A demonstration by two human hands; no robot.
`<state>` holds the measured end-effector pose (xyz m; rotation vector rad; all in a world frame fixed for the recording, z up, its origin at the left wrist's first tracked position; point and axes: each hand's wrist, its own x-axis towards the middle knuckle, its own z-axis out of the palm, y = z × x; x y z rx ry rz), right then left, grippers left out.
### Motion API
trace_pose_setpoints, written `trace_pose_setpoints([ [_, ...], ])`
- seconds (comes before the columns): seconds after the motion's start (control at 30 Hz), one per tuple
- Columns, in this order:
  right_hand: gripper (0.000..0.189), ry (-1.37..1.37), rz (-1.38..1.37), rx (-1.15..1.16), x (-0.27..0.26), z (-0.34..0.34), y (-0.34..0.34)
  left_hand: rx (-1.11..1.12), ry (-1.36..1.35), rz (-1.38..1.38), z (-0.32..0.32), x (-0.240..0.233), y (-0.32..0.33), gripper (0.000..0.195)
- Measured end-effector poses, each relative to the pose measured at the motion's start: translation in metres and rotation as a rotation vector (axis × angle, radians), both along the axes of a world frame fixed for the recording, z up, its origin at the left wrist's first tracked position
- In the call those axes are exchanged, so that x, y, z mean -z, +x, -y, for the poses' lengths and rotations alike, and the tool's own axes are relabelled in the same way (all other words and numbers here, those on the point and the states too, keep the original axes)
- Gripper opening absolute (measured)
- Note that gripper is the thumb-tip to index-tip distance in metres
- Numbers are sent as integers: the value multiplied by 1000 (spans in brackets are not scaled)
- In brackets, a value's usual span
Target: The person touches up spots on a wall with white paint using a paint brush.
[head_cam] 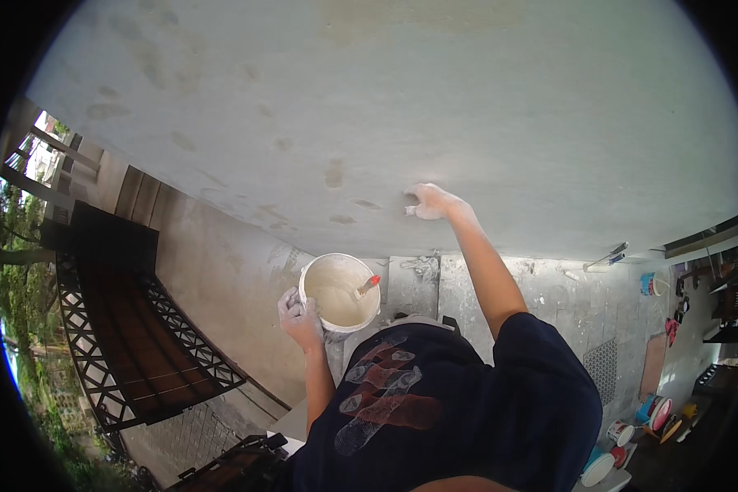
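Note:
A white plastic bucket (pixel 313 265) is held by its rim in my left hand (pixel 301 317), whose fingers are coated in pale dust. Pale, creamy material covers the bucket's inside. Leaning against the inner wall is a tool with a red-tipped handle (pixel 374 280), perhaps a putty knife; its lower end is hard to make out. My right hand (pixel 435 202), also dusted white, is raised close to a grey-white wall (pixel 529 123). Its thumb and forefinger are apart, with nothing visible between them. Darker damp-looking patches (pixel 334 174) mark the wall left of this hand.
A dark metal lattice structure (pixel 154 332) with brown panels stands at left. Below runs a paint-spotted tiled floor (pixel 529 295). Paint rollers (pixel 609 257) lean by the wall's foot at right. Several paint buckets (pixel 655 411) stand at lower right, another bucket (pixel 654 284) farther up.

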<state>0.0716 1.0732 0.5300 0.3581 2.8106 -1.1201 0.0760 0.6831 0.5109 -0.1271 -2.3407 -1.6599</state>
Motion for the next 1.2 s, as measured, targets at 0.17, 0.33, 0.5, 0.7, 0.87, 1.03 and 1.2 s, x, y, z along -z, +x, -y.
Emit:
trace_pose_setpoints([
  [0.17, 43, -435, -504, -117, -173, 6, -13, -35, 48, 124, -4, -17, 4, 43],
  [0.33, 41, -812, -963, -150, -198, 5, -13, -65, 48, 115, -4, -16, 3, 38],
  [0.5, 35, -469, -489, -20, -62, 47, -13, -77, 72, 70, 6, -9, 4, 22],
  [0.7, 59, -40, 252, -275, -16, 136, 33, -73, -18, 84, 4, -29, 10, 5],
  [0.87, 63, -10, 317, -207, 12, 165, 37, 79, -150, -135, 3, -39, 3, 24],
  [1.03, 51, 76, 290, -147, 14, 171, 58, 172, -154, -160, 4, -44, 3, 30],
  [1.2, 39, 45, 190, -156, -4, 189, 89, 249, -69, -165, 13, -31, 5, 31],
])
